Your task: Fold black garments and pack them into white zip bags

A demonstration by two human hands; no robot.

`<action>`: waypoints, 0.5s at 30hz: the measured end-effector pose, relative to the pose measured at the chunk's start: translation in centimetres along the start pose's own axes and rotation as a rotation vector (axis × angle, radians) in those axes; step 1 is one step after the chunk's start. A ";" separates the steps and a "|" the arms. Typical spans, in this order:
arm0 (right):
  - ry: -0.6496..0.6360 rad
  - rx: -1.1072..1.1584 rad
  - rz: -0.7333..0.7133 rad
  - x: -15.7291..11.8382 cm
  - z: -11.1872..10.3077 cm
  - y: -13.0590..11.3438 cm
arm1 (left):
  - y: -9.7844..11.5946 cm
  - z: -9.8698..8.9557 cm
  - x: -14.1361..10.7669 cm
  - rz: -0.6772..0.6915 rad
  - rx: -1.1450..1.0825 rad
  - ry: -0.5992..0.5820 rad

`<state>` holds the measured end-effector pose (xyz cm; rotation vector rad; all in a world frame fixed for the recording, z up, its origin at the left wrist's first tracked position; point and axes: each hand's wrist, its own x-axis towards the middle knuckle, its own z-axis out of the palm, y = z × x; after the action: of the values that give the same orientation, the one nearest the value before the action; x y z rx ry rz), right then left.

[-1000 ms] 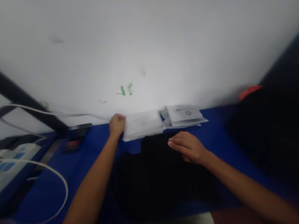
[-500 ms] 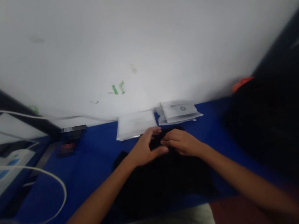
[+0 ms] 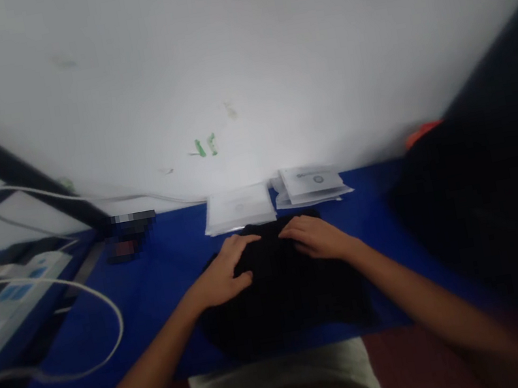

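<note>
A piece of black cloth (image 3: 286,295), perhaps a garment, lies spread on the blue tabletop (image 3: 156,290) right in front of me. My left hand (image 3: 225,272) rests on its left side with thumb and fingers apart. On the upper right part lies my right hand (image 3: 318,237), fingers stretched over the fabric and pointing left. Neither hand grips the cloth. Its folds are too dark to make out. Just beyond its far edge sits a stack of clear plastic bags (image 3: 240,208), and to the right of that a second pile of printed plastic bags (image 3: 313,183).
A white power strip (image 3: 17,294) with a looping white cable (image 3: 109,305) occupies the left side. Small dark objects (image 3: 129,235), blurred out, lie at the back left. A large black mass (image 3: 491,215) fills the right, with something orange (image 3: 422,133) behind it. A white wall closes the back.
My left hand has moved left and slightly toward me, away from my right hand, and its fingers have flattened. The right hand stays nearly in place. The cloth between them now shows more openly.
</note>
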<state>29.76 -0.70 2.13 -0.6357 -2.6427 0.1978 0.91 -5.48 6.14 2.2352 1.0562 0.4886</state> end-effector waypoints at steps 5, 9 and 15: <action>0.057 0.025 -0.011 0.1 0.1 -0.2 | -1.3 -1.2 0.6 -0.091 0.032 0.161; 0.087 0.027 0.016 -0.1 0.1 -0.3 | 0.0 0.7 2.5 -0.095 0.130 0.142; 0.034 -0.059 -0.016 -0.1 -0.3 -0.5 | 0.0 0.9 2.1 -0.042 0.204 -0.012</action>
<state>29.75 -1.15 2.52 -0.6314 -2.6281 0.1035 2.73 -4.21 5.61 2.3834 1.1904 0.3625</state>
